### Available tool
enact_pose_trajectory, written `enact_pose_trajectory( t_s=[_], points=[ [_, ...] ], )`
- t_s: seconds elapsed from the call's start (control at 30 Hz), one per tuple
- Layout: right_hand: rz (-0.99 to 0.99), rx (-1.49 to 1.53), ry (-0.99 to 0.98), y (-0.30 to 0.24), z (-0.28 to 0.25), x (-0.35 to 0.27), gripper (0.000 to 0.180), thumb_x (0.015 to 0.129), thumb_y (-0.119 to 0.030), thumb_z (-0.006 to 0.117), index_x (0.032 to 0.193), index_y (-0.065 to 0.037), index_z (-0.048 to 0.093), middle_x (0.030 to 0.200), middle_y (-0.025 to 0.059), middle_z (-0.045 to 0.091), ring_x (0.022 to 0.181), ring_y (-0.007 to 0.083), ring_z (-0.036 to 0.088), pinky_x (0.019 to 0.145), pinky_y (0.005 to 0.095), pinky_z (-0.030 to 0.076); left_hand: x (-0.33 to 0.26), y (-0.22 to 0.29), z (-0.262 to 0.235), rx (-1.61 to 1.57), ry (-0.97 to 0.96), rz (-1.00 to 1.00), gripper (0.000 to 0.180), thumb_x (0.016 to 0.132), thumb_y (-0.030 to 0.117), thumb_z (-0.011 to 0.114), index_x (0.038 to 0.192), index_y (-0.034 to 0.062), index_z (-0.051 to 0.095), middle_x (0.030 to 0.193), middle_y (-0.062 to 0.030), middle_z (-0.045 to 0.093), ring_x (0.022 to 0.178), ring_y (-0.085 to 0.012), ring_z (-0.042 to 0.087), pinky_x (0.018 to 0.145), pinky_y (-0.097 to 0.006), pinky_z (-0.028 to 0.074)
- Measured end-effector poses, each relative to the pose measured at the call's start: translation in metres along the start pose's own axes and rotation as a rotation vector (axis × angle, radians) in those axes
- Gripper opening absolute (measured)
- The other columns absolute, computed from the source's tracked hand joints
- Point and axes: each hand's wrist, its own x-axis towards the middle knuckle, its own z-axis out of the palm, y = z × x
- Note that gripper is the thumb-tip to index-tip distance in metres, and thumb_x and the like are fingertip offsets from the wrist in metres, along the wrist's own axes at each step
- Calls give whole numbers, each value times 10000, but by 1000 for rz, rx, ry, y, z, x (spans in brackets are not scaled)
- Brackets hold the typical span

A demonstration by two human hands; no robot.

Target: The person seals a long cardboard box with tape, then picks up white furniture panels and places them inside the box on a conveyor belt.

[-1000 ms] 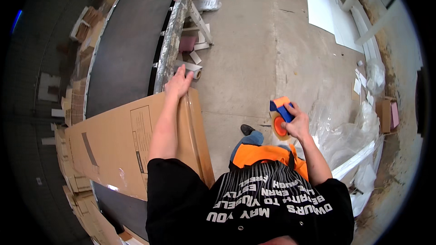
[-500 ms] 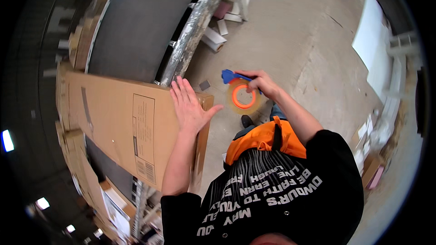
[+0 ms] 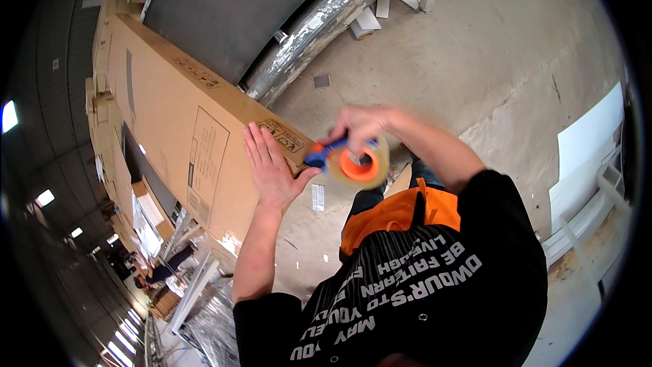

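Observation:
A long brown cardboard box (image 3: 163,122) lies on a dark conveyor, one end toward me. My left hand (image 3: 270,170) rests flat on its top near that end, fingers stretched and thumb spread. My right hand (image 3: 363,129) grips a blue tape dispenser (image 3: 316,156) loaded with a roll of clear tape on an orange core (image 3: 360,166). The dispenser's head is at the box's end edge, close to my left thumb; whether tape is stuck there is too blurred to tell.
The dark conveyor belt (image 3: 231,7) with its foil-wrapped side rail (image 3: 326,24) runs beyond the box. White offcuts (image 3: 365,24) lie on the floor by a rail leg. White sheets (image 3: 591,136) lie at the right. Plastic-wrapped goods (image 3: 214,316) stand at the lower left.
My right hand has brought the tape dispenser left to the box's end. The box now shows more of its far side, and my left hand stays flat on it.

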Motion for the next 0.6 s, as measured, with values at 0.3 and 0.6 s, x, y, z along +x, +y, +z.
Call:
enact_pose_trajectory(
  t_s=[0.3, 0.6],
  points=[
    [87, -927, 240, -46, 113, -9, 311, 573, -243, 654, 846, -106, 713, 760, 137, 659, 748, 311, 655, 648, 416, 510, 21, 19, -10, 121, -16, -89, 1133, 642, 577, 740, 1401, -97, 236, 1479, -338, 166, 1362, -531, 157, 1115, -566, 167],
    [3, -578, 270, 15, 117, -83, 767, 585, -117, 660, 1329, -90, 478, 1122, 184, 612, 837, 295, 658, 744, 442, 521, -1, 20, -25, -280, -53, -376, 1199, 720, 522, 738, 1461, -65, 0, 1535, -273, 6, 1436, -389, 14, 1163, -457, 96]
  ],
)
